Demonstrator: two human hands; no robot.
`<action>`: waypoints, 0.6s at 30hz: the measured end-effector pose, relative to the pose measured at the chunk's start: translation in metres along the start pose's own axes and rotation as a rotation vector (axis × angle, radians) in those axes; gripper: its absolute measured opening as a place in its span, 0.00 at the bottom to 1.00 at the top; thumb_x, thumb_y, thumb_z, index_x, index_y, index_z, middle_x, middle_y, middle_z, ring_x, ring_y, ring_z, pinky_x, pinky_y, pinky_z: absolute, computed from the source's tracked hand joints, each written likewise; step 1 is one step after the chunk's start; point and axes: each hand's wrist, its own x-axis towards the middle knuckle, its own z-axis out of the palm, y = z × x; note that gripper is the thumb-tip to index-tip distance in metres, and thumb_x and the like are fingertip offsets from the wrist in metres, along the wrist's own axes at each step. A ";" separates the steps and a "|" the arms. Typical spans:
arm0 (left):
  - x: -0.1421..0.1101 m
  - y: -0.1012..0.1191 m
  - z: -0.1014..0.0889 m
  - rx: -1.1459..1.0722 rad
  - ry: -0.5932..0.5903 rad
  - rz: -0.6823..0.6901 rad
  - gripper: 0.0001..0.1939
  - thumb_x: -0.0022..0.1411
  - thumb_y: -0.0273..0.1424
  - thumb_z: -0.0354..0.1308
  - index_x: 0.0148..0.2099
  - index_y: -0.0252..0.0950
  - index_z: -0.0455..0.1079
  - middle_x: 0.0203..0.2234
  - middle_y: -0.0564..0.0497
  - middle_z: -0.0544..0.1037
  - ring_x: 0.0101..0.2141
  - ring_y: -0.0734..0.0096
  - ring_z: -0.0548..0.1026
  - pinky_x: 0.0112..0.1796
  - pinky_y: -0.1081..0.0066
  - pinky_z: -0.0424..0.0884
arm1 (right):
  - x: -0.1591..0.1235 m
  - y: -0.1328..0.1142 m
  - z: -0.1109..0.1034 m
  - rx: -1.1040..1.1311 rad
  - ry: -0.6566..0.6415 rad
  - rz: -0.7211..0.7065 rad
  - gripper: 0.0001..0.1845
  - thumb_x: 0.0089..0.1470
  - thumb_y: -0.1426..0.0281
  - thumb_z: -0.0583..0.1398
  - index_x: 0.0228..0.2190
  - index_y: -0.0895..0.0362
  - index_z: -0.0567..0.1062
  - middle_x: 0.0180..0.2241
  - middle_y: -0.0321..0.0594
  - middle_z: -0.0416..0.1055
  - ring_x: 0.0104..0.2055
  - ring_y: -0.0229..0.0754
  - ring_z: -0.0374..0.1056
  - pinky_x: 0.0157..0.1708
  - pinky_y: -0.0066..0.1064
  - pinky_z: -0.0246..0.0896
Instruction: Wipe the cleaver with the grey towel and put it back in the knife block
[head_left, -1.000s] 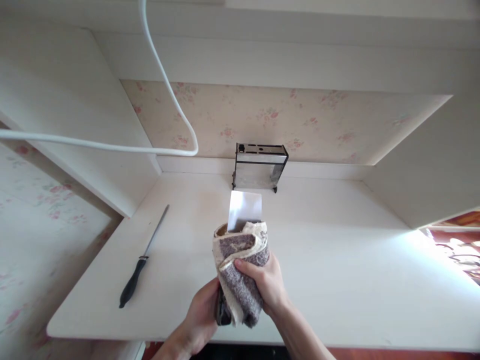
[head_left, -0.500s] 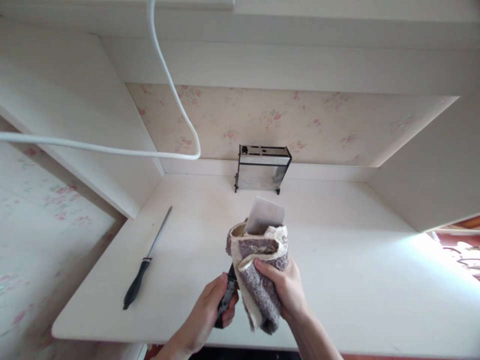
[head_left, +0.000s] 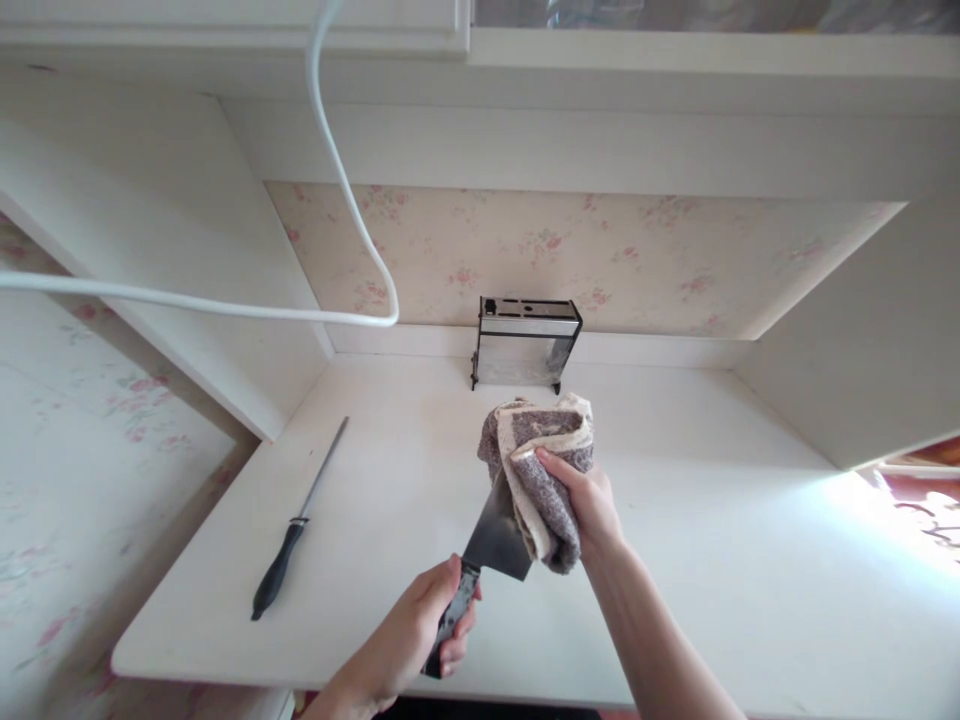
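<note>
My left hand [head_left: 427, 620] is closed around the dark handle of a cleaver [head_left: 496, 535], low in the middle of the view. Its broad metal blade points up and to the right, and the far part is hidden under a folded brown-and-cream towel [head_left: 544, 500]. My right hand [head_left: 589, 500] grips that towel from the right, thumb on top, with the cloth lying around the blade. To the left on the white counter [head_left: 675, 560] lies a sharpening steel [head_left: 289, 550] with a black handle, its rod pointing away from me.
A metal-and-black knife block [head_left: 527, 345] with clear sides and slots on top stands against the back wall. A white cable [head_left: 360, 220] hangs across the upper left. Cabinet panels [head_left: 840, 330] close in the counter on both sides and above.
The towel in my right hand has moved up and away along the blade, baring the part near the handle. The blade's far end, visible before, is now covered.
</note>
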 end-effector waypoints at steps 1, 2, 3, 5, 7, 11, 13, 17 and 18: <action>-0.002 0.000 0.000 0.008 0.003 0.002 0.26 0.64 0.55 0.44 0.38 0.35 0.63 0.19 0.59 0.60 0.16 0.84 0.54 0.19 0.76 0.53 | 0.003 -0.004 0.001 -0.004 0.008 0.000 0.28 0.35 0.64 0.73 0.40 0.63 0.77 0.35 0.45 0.79 0.33 0.49 0.75 0.32 0.34 0.72; -0.004 0.001 -0.001 0.013 0.005 0.005 0.26 0.64 0.54 0.43 0.38 0.35 0.63 0.19 0.59 0.60 0.16 0.84 0.54 0.19 0.76 0.53 | 0.006 -0.008 0.001 -0.009 0.019 -0.013 0.28 0.35 0.64 0.73 0.40 0.62 0.77 0.34 0.45 0.79 0.33 0.48 0.75 0.31 0.33 0.72; -0.006 0.002 -0.001 0.020 0.005 0.007 0.26 0.65 0.54 0.42 0.38 0.35 0.63 0.20 0.59 0.60 0.16 0.84 0.54 0.19 0.76 0.53 | 0.008 -0.011 0.002 -0.019 0.031 -0.034 0.28 0.35 0.64 0.73 0.40 0.62 0.77 0.34 0.44 0.79 0.34 0.48 0.75 0.31 0.32 0.72; -0.010 0.004 -0.002 0.040 0.003 0.013 0.26 0.65 0.54 0.41 0.38 0.35 0.63 0.20 0.59 0.60 0.16 0.84 0.54 0.19 0.77 0.53 | 0.009 -0.018 0.002 -0.041 0.049 -0.092 0.28 0.36 0.64 0.73 0.40 0.61 0.78 0.35 0.43 0.79 0.35 0.48 0.75 0.31 0.30 0.72; -0.013 0.007 -0.003 0.068 0.007 0.021 0.25 0.66 0.53 0.41 0.39 0.35 0.63 0.21 0.59 0.60 0.16 0.84 0.54 0.19 0.77 0.53 | 0.009 -0.021 0.003 -0.057 0.049 -0.144 0.28 0.36 0.64 0.73 0.41 0.61 0.78 0.35 0.43 0.79 0.36 0.47 0.75 0.32 0.29 0.72; -0.016 0.010 -0.008 0.120 0.020 0.025 0.25 0.66 0.53 0.42 0.39 0.35 0.63 0.22 0.58 0.61 0.16 0.85 0.54 0.19 0.77 0.53 | 0.011 -0.017 0.001 -0.057 0.060 -0.174 0.29 0.36 0.65 0.73 0.42 0.61 0.78 0.36 0.43 0.79 0.36 0.47 0.75 0.32 0.29 0.73; -0.018 0.009 -0.014 0.142 0.014 0.014 0.26 0.66 0.53 0.42 0.39 0.34 0.63 0.22 0.58 0.61 0.16 0.86 0.55 0.19 0.78 0.53 | 0.018 -0.016 -0.004 -0.023 0.097 -0.169 0.29 0.36 0.66 0.73 0.42 0.61 0.77 0.37 0.43 0.79 0.36 0.47 0.76 0.32 0.30 0.73; -0.027 0.005 -0.030 0.142 0.044 -0.044 0.25 0.65 0.52 0.43 0.40 0.33 0.64 0.21 0.58 0.61 0.15 0.86 0.54 0.16 0.79 0.54 | 0.043 -0.026 -0.030 0.178 0.204 -0.252 0.30 0.35 0.67 0.73 0.43 0.59 0.76 0.41 0.41 0.78 0.36 0.46 0.76 0.35 0.33 0.75; -0.029 0.004 -0.034 0.121 0.068 -0.042 0.25 0.65 0.52 0.44 0.39 0.33 0.65 0.21 0.59 0.61 0.15 0.86 0.53 0.16 0.80 0.54 | 0.049 -0.029 -0.038 0.226 0.210 -0.290 0.31 0.35 0.68 0.73 0.45 0.57 0.75 0.42 0.40 0.78 0.37 0.46 0.76 0.36 0.34 0.75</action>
